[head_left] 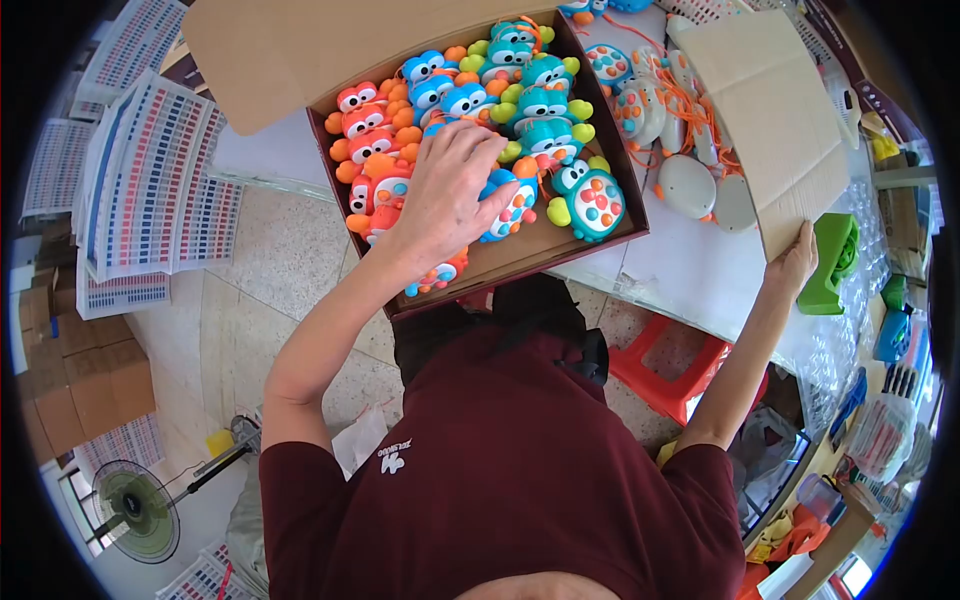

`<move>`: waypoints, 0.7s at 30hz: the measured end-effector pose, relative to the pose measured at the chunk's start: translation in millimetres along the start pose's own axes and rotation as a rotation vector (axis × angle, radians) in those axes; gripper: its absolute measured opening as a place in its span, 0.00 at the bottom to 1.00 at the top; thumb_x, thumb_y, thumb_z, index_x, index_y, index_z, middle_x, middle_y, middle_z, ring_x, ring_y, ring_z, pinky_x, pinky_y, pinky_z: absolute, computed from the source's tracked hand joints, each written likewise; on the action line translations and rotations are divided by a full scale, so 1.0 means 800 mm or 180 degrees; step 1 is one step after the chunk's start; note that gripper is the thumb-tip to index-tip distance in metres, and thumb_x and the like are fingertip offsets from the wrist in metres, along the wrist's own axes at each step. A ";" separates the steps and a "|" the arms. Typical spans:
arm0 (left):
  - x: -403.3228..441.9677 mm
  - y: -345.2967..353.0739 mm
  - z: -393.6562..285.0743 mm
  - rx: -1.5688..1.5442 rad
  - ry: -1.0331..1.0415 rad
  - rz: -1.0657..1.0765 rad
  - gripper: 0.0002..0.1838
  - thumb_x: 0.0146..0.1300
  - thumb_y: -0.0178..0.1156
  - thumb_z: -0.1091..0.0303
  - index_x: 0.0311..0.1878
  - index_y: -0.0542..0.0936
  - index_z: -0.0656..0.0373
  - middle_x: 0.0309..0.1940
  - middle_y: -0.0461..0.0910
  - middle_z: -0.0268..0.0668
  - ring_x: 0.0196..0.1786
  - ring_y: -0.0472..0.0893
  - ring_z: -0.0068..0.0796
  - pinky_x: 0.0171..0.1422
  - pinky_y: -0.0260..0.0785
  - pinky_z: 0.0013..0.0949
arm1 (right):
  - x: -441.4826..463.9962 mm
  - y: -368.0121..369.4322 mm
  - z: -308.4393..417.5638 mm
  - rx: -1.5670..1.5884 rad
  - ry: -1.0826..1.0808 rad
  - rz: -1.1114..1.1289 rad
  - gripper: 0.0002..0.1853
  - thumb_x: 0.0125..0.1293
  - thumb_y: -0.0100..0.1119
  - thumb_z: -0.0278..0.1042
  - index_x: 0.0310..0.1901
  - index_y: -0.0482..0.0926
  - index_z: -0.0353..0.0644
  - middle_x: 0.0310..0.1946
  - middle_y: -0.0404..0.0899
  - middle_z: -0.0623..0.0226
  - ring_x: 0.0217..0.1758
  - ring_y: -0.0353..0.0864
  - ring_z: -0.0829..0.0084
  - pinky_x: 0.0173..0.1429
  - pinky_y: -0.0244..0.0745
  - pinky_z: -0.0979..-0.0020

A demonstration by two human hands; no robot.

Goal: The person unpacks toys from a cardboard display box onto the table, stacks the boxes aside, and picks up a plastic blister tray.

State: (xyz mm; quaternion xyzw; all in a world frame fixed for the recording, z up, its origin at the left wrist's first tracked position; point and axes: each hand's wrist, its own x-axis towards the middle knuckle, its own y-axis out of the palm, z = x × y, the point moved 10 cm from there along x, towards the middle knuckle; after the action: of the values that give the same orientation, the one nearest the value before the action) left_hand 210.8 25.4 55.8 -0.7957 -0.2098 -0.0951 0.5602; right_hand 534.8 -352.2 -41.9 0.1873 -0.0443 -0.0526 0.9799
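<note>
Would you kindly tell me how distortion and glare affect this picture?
In the head view, fisheye distortion is strong and the corners are black; in the head view, bubble wrap shows pale glints; there too, the left hand and toys look fairly sharp.

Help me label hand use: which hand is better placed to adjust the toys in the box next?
Probably the left: the left hand is over the toys in the box. The right hand is off to the side, holding the edge of a cardboard piece.
</note>
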 end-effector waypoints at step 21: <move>-0.115 -0.100 0.127 -0.2960 -0.2562 -0.1821 0.20 0.63 0.53 0.73 0.58 0.68 0.68 0.47 0.76 0.38 0.46 0.76 0.23 0.51 0.68 0.27 | -0.239 0.345 -0.018 -0.1291 0.0056 0.3139 0.14 0.65 0.51 0.33 0.47 0.73 0.32 0.24 0.70 0.72 0.27 0.65 0.85 0.31 0.63 0.79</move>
State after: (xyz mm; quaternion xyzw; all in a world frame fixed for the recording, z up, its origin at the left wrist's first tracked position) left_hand 84.8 121.5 52.2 -0.8404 -0.5417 -0.0163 -0.0094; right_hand 370.7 -69.2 34.6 -0.0485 -0.1079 0.4083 0.9052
